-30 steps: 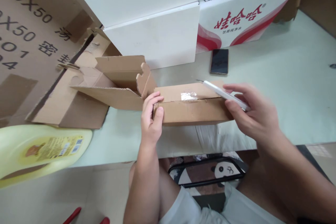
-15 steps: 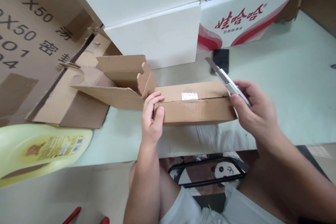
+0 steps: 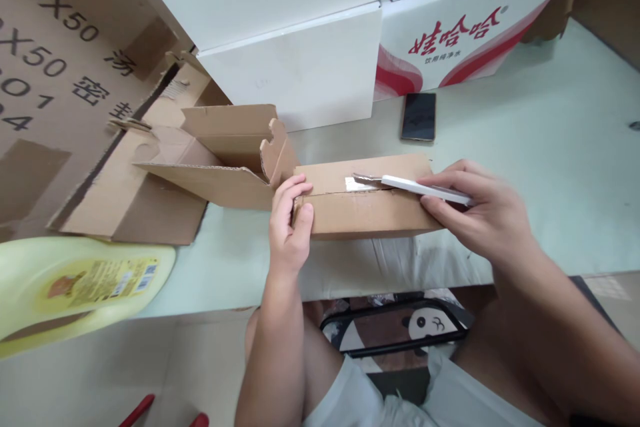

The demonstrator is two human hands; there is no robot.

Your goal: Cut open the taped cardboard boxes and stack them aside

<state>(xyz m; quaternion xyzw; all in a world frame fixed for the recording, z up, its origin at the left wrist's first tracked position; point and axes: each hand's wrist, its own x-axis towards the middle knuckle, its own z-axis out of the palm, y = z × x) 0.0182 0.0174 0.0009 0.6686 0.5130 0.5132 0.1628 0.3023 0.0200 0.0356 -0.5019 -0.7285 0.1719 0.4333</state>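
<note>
Cardboard box (image 3: 370,219) sits on the pale-green table (image 3: 540,140) in front of the person, open carton (image 3: 215,180) just to its left, phone (image 3: 419,117) beyond it. L hand (image 3: 291,227) is clamped on the box's L end, thumb on the front side, fingers over the top; R hand (image 3: 483,213) is closed round a box cutter (image 3: 407,184), w/ the blade out over the shiny tape (image 3: 351,185) by the seam; can't tell if it touches. Risk, I'd say: blade skids on slick tape & runs twd the L hand, b/c it points that way; too hard a push could sink it deep thru the seam; a slack L hand could let the box twist, as only that end is gripped. Vs 0.5 s ago: cutter tip is down from up by the phone to the tape, handle lying flatter; box & L hand approx same spot.
</note>
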